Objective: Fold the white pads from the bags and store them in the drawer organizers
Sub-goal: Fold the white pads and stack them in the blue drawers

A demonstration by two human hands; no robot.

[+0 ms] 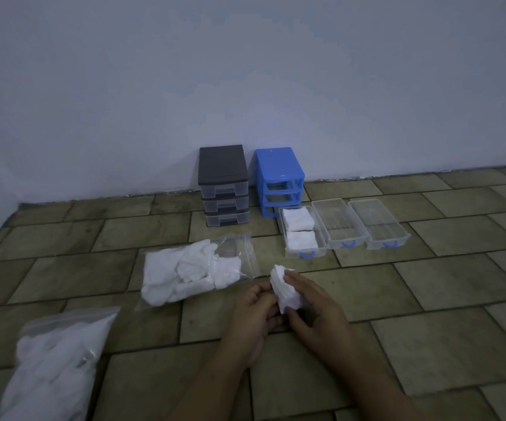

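- Pad (285, 291): white, soft, fibrous, partly folded; long axis runs from near the person up and away, upper end tilted toward the trays; held above the tiled floor (427, 284).
- Left hand (256, 311) pinches its left edge; right hand (315, 308) curls round its right side.
- Clear drawer (301, 232), rectangular plastic, blue handle, holds two folded pads; two like drawers beside it.
- Bag (197, 268), clear plastic, crumpled pads inside, left of the hands.
- Blue frame (279, 177) and grey organizer (224, 183) stand at the wall.
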